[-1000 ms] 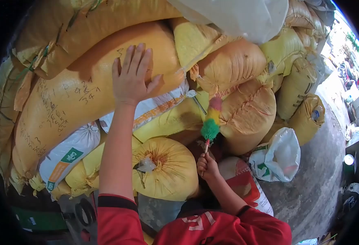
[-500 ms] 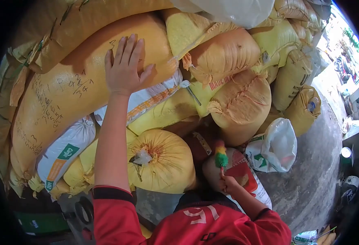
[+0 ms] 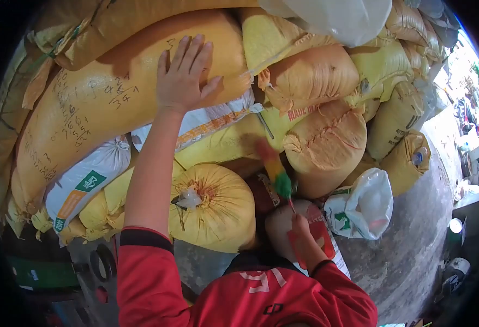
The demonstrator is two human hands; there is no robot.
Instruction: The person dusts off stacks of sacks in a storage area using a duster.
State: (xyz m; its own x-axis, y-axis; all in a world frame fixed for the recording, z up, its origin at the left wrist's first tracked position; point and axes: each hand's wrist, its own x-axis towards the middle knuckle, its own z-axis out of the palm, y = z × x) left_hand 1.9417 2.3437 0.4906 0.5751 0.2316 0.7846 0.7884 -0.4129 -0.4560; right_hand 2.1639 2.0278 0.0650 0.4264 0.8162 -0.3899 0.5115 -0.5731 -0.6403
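Note:
My left hand (image 3: 184,76) lies flat with fingers spread on a big orange sack (image 3: 103,71) that has handwritten numbers on it. My right hand (image 3: 300,226) is closed round the thin handle of a duster (image 3: 279,174) with red, yellow and green fluff. The duster's fluffy end points up and is blurred, in front of the gap between the yellow tied sack (image 3: 217,210) and the upright orange sack (image 3: 327,147). Below the right hand is a sack with a red print (image 3: 283,231).
More stacked sacks (image 3: 310,76) fill the back. An open white bag (image 3: 366,204) stands on the grey concrete floor (image 3: 403,240) at the right. A white and green sack (image 3: 89,182) lies at the left. Translucent plastic (image 3: 332,19) hangs at the top.
The duster has swung up and slightly left with my right hand, its fluff now stretched out longer. My left hand stays on the orange sack. The whole view has shifted a little.

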